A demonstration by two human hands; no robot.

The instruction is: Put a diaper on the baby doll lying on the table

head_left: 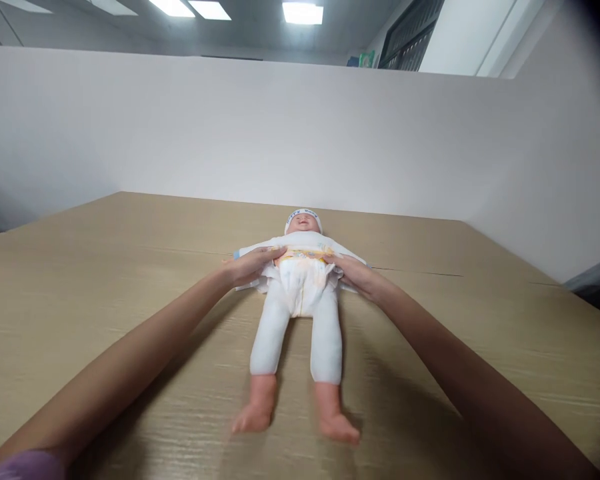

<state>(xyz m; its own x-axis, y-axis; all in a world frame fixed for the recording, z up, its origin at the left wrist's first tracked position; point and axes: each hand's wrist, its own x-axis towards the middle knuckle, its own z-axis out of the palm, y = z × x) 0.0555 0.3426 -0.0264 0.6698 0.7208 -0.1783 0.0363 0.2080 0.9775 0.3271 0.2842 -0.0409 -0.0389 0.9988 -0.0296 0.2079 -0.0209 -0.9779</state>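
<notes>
A baby doll [300, 313] in white clothes and a white cap lies on its back in the middle of a wooden table [105, 287], feet towards me. A white diaper [303, 277] with a yellow-patterned waistband is wrapped round its hips. My left hand [250, 263] rests on the diaper's left side at the waist, fingers pressed together along the band. At the diaper's right side, my right hand [353, 270] has its fingers closed on the edge. Both arms reach forward along the doll's legs.
A white partition wall [300, 133] stands along the far edge and right side of the table. Ceiling lights and a dark cabinet show above it. Bare tabletop lies to the left and right of the doll.
</notes>
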